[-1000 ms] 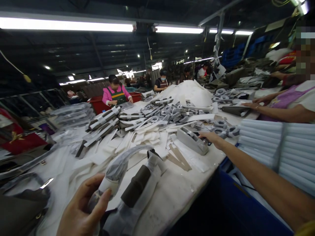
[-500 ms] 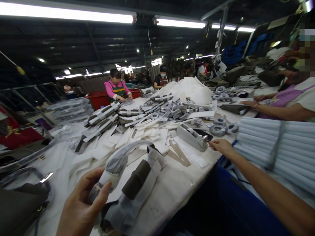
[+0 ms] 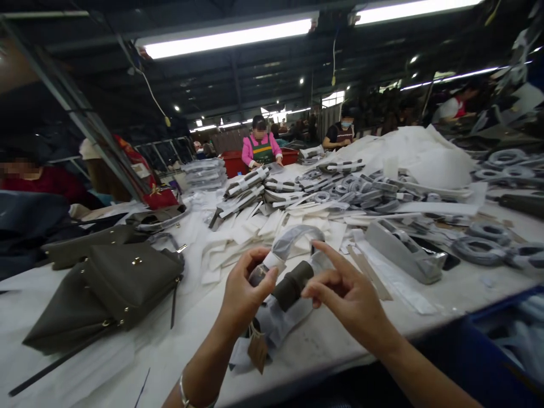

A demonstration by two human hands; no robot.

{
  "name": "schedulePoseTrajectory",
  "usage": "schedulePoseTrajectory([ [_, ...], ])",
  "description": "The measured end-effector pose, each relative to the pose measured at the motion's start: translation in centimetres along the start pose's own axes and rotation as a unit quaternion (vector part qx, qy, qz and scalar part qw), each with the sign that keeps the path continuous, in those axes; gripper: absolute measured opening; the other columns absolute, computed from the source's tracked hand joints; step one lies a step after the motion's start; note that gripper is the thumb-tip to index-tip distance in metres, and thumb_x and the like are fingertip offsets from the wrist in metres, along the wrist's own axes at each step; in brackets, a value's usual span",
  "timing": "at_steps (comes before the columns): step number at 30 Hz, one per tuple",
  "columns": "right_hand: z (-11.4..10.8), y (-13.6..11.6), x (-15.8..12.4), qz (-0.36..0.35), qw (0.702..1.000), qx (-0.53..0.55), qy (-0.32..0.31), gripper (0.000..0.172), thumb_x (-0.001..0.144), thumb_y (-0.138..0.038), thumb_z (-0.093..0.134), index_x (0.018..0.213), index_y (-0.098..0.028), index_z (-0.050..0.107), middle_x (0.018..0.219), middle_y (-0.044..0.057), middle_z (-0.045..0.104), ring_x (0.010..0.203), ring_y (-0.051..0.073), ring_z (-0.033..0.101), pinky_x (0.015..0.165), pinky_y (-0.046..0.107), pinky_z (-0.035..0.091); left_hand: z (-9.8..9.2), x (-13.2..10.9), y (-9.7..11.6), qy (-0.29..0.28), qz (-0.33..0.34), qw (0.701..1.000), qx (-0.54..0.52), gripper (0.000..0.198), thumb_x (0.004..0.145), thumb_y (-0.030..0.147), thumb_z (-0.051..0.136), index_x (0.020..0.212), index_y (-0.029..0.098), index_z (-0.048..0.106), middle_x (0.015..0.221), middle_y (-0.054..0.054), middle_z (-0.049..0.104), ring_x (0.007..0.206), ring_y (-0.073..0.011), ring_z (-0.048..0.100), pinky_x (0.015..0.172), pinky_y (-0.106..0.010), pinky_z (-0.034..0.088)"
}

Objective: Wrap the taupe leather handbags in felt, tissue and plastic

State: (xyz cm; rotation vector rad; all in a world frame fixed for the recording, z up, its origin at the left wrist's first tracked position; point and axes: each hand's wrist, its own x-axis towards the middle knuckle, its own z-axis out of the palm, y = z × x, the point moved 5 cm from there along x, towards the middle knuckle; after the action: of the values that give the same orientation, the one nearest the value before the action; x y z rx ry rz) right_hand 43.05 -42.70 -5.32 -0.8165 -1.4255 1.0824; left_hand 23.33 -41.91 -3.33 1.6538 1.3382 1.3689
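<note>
Curved strap in translucent grey wrapping (image 3: 293, 241) with a white band (image 3: 273, 261), between the hands, gripped near the band by thumb and fingers of the left hand (image 3: 244, 286). Right hand (image 3: 352, 289) well to the right of the left, index finger stretched towards the strap's far end, thumb spread apart from it; contact impossible to tell. Just below the strap, dark olive cylindrical roll (image 3: 293, 285); nearer, brown tag (image 3: 257, 352). Around, pale counter (image 3: 310, 357), olive bags with gold-coloured fittings (image 3: 136, 283) leftward, grey-wrapped coils (image 3: 487, 243) rightward. Beyond, person in pink sleeves and green apron (image 3: 262, 150).
</note>
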Motion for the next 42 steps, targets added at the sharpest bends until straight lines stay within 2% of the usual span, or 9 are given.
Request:
schedulePoseTrajectory([
  [5,3.7,-0.6,1.5,-0.024,1.000,0.004,0.017,0.069,0.087,-0.039,0.071,0.148,-0.024,0.042,0.073,-0.002,0.072,0.056,0.014,0.063,0.061,0.028,0.056,0.3,-0.2,0.4,-0.017,0.044,0.999,-0.022,0.028,0.083,0.030,0.068,0.107,0.018,0.061,0.098,-0.004,0.068,0.093,-0.0190,0.065,0.084,-0.029,0.051],
  [12,4.0,0.6,2.2,0.047,0.999,-0.010,-0.002,0.091,0.083,-0.044,0.073,0.157,-0.027,0.024,0.064,-0.005,0.069,0.048,0.014,0.060,0.050,0.026,0.052,-0.3,-0.5,0.2,-0.053,0.026,0.997,-0.046,0.030,0.084,0.032,0.068,0.110,0.018,0.061,0.096,-0.003,0.068,0.086,-0.0179,0.066,0.078,-0.027,0.053],
  [18,2.9,3.0,2.7,0.065,0.997,-0.016,0.042,0.104,0.073,-0.046,0.080,0.158,-0.026,0.023,0.046,-0.013,0.049,0.040,0.013,0.049,0.041,0.023,0.042,-0.4,-0.4,0.0,-0.081,-0.008,0.993,-0.084,0.033,0.082,0.035,0.070,0.109,0.017,0.062,0.099,-0.004,0.070,0.084,-0.0172,0.065,0.074,-0.026,0.051],
  [24,1.8,2.5,0.3,0.026,0.992,-0.052,0.114,0.089,0.087,-0.048,0.068,0.159,-0.025,0.021,0.063,-0.004,0.069,0.060,0.020,0.066,0.067,0.034,0.057,-0.4,-0.7,0.3,-0.065,-0.032,0.995,-0.066,0.034,0.083,0.037,0.068,0.109,0.017,0.061,0.096,-0.004,0.069,0.080,-0.0161,0.063,0.069,-0.024,0.048],
  [28,3.3,1.3,-0.9,0.043,0.996,0.049,0.061,0.097,0.086,-0.049,0.071,0.160,-0.028,0.012,0.098,0.004,0.078,0.096,0.025,0.073,0.092,0.042,0.056,0.0,-1.1,0.8,-0.049,0.001,0.999,-0.019,0.029,0.084,0.035,0.067,0.108,0.019,0.062,0.097,-0.003,0.069,0.084,-0.0176,0.064,0.074,-0.026,0.050],
  [32,4.5,0.6,-0.1,0.054,0.983,0.169,0.042,0.103,0.082,-0.048,0.075,0.159,-0.030,0.008,0.102,0.003,0.077,0.098,0.023,0.072,0.090,0.040,0.057,0.1,-1.9,2.1,-0.013,0.084,0.995,0.049,0.024,0.084,0.030,0.069,0.106,0.022,0.067,0.114,-0.007,0.064,0.108,-0.0235,0.062,0.090,-0.031,0.051],
  [35,4.9,0.7,0.5,0.067,0.975,0.207,0.051,0.104,0.079,-0.043,0.078,0.158,-0.030,0.013,0.102,0.004,0.076,0.098,0.023,0.072,0.088,0.037,0.059,-0.3,-2.9,2.4,-0.058,0.116,0.991,0.043,0.032,0.089,0.035,0.065,0.119,0.025,0.067,0.138,-0.010,0.054,0.132,-0.0291,0.050,0.108,-0.040,0.044],
  [39,4.9,1.0,0.8,0.066,0.972,0.208,0.086,0.093,0.079,-0.042,0.077,0.155,-0.030,0.024,0.104,0.004,0.073,0.095,0.022,0.071,0.084,0.033,0.059,-0.9,-5.5,-0.4,-0.118,0.066,0.991,0.005,0.060,0.092,0.048,0.059,0.148,0.031,0.045,0.161,-0.007,0.032,0.149,-0.0329,0.026,0.120,-0.051,0.029],
  [42,4.7,1.5,1.4,0.062,0.976,0.183,0.102,0.086,0.081,-0.045,0.075,0.152,-0.031,0.029,0.101,0.002,0.072,0.089,0.019,0.069,0.081,0.029,0.058,-1.4,-8.2,-4.8,0.013,0.040,0.999,0.010,0.078,0.088,0.054,0.063,0.155,0.033,0.029,0.162,-0.008,0.032,0.149,-0.0336,0.028,0.121,-0.054,0.026],
])
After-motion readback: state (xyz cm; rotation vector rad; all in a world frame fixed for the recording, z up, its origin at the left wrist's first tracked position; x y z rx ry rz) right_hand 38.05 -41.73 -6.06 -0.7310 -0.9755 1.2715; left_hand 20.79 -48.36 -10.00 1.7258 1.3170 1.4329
